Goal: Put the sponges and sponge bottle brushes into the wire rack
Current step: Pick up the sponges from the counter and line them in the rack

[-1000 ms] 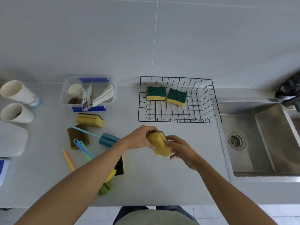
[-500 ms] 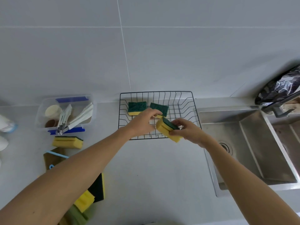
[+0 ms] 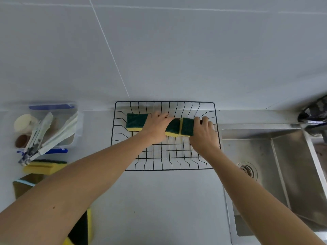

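Note:
A black wire rack [image 3: 178,167] stands on the grey counter against the wall. Three yellow sponges with green scouring tops lie in a row along its back: a left sponge [image 3: 136,121], a middle sponge [image 3: 172,128] and a right sponge [image 3: 187,128]. My left hand [image 3: 157,127] rests palm down over the gap between the left and middle sponges. My right hand [image 3: 203,135] grips the right sponge at its right end, pressed against the middle one. Another yellow sponge [image 3: 44,167] lies on the counter at the left, and one with a black top [image 3: 83,228] shows under my left forearm.
A clear plastic box [image 3: 53,126] with tongs and small round items sits at the far left. A brown pad [image 3: 21,186] lies below it. A steel sink [image 3: 276,167] with a drain adjoins the rack on the right, with a dark faucet [image 3: 315,110] above it.
Both hands moved forward from the rack's front edge to its back. The sponge held by my right hand now lies in the rack beside the other two. The view shifted closer.

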